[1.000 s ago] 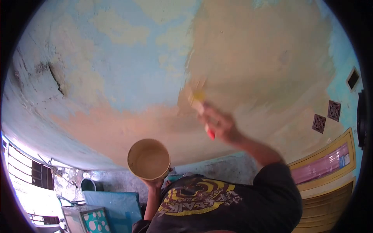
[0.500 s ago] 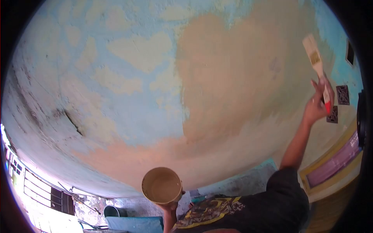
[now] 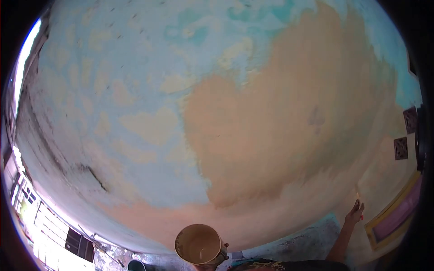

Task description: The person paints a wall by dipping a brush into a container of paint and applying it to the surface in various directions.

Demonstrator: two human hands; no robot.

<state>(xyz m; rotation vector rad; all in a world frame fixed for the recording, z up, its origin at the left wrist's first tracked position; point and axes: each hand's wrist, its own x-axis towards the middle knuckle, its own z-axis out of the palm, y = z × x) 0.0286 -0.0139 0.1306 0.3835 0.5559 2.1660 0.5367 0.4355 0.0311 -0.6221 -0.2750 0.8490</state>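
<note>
In the head view, my left hand (image 3: 222, 258) grips a round paint tub (image 3: 180, 244) at the bottom middle. The tub's open mouth faces me, with tan paint inside. Out at the lower right, my right hand (image 3: 355, 213) is closed on a paintbrush (image 3: 357, 195). The brush is blurred and hard to pick out against the wall; a bit of its red handle end shows below the fingers. Before me the wall (image 3: 280, 131) carries a broad tan painted patch, with pale blue, cream-blotched surface to its left.
Two dark vent grilles (image 3: 400, 148) are set in the wall at right, above a yellow-framed purple panel (image 3: 398, 212). A crack (image 3: 97, 179) marks the left wall. Lower left are a barred window (image 3: 49, 226) and a dark bucket (image 3: 135, 265).
The view has tilted upward, so the wall and tub sit lower in the picture. My right hand has come down with the brush, farther below the vent grilles. Both hands keep their hold.
</note>
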